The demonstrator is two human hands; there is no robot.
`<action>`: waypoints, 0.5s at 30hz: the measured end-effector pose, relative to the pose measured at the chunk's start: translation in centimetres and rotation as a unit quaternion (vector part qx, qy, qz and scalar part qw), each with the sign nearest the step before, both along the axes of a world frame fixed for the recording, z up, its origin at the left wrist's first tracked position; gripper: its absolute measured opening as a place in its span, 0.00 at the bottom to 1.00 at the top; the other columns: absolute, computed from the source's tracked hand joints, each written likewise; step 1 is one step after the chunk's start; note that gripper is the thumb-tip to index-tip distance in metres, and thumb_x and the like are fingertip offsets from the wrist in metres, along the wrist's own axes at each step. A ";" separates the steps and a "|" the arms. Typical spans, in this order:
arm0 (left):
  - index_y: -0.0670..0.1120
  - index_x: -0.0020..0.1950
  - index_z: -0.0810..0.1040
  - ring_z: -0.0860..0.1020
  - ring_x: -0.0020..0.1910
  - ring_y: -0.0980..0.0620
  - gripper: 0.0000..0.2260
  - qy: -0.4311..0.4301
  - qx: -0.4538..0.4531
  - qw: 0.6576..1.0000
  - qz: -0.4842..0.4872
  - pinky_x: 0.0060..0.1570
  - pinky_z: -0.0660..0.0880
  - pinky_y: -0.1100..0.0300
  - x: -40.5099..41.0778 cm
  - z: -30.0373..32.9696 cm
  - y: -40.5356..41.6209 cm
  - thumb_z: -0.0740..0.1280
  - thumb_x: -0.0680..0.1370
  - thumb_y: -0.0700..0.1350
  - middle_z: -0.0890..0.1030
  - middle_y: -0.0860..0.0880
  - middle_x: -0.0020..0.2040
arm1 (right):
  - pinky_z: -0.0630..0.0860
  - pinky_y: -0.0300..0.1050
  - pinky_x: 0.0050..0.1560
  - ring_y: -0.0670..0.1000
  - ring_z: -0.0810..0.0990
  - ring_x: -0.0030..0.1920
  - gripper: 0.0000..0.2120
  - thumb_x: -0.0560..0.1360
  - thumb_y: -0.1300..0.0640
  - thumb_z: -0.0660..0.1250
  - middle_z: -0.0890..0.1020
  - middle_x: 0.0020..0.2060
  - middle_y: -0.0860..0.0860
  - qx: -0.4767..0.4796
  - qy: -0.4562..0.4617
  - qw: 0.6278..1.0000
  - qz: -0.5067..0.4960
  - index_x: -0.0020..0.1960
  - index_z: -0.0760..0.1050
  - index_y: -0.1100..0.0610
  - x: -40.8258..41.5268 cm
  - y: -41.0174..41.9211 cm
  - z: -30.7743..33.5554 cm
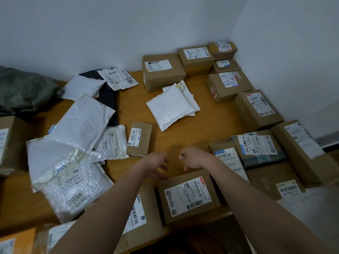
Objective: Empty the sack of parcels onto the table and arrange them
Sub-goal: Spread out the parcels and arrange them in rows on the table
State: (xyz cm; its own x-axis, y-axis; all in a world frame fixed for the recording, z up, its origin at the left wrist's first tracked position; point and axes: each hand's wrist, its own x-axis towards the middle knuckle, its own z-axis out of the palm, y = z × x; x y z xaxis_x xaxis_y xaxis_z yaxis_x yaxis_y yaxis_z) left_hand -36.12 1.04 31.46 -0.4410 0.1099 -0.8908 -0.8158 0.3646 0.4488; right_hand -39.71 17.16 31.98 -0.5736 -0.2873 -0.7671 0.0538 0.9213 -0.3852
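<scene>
Hands hover empty over the counter point(165, 136): left hand point(156, 162) with loose spread fingers, right hand point(192, 157) loosely curled. Parcels lie all around, boxes point(256, 109) lining the right edge, and the sack point(23, 88) sits far left.

Two bare forearms, no sleeves visible

At the left edge, a cardboard box point(9, 143) is cut off by the frame. At lower left, another box point(11, 242) shows only its top corner. A dark parcel point(110, 96) at upper left lies mostly hidden under white mailers point(82, 121). Label print is too small to read on the far boxes point(223, 50).
</scene>
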 end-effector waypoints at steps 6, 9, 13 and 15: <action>0.44 0.70 0.69 0.82 0.48 0.41 0.21 -0.037 0.016 0.999 -0.001 0.45 0.78 0.52 -0.1 0.1 0.4 0.52 0.83 0.55 0.77 0.43 0.59 | 0.74 0.46 0.54 0.50 0.82 0.54 0.19 0.83 0.52 0.55 0.84 0.52 0.56 0.039 -0.084 0.995 0.041 0.70 0.69 0.59 -0.3 0.1 -0.4; 0.45 0.69 0.70 0.82 0.48 0.43 0.21 -0.021 0.010 1.000 -0.002 0.51 0.77 0.49 -0.6 0.2 0.2 0.53 0.83 0.56 0.77 0.44 0.59 | 0.74 0.46 0.56 0.51 0.81 0.56 0.19 0.83 0.52 0.57 0.83 0.54 0.56 0.060 -0.097 0.991 0.069 0.70 0.68 0.60 -0.9 -0.1 -0.3; 0.45 0.67 0.71 0.80 0.51 0.44 0.19 0.003 0.004 0.999 0.035 0.57 0.76 0.48 -0.8 0.2 -0.3 0.53 0.83 0.54 0.78 0.44 0.59 | 0.76 0.48 0.59 0.53 0.81 0.57 0.20 0.82 0.54 0.59 0.81 0.57 0.56 0.092 -0.127 0.980 0.121 0.71 0.66 0.59 -1.4 -0.4 -0.6; 0.44 0.66 0.72 0.80 0.50 0.45 0.17 0.019 -0.004 0.996 0.091 0.53 0.76 0.51 -0.9 0.2 -0.6 0.55 0.83 0.52 0.79 0.45 0.56 | 0.75 0.46 0.57 0.52 0.80 0.57 0.16 0.82 0.53 0.58 0.80 0.59 0.55 0.047 -0.066 0.995 0.066 0.68 0.70 0.57 -1.7 -0.5 -0.8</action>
State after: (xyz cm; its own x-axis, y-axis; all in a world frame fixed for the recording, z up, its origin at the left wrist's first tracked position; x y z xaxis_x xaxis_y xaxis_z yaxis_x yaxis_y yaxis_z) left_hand -36.99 0.46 31.63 -0.4860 0.0182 -0.8738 -0.8513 0.2165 0.4780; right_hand -41.43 16.64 31.16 -0.4286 -0.2768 -0.8601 -0.0256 0.9553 -0.2946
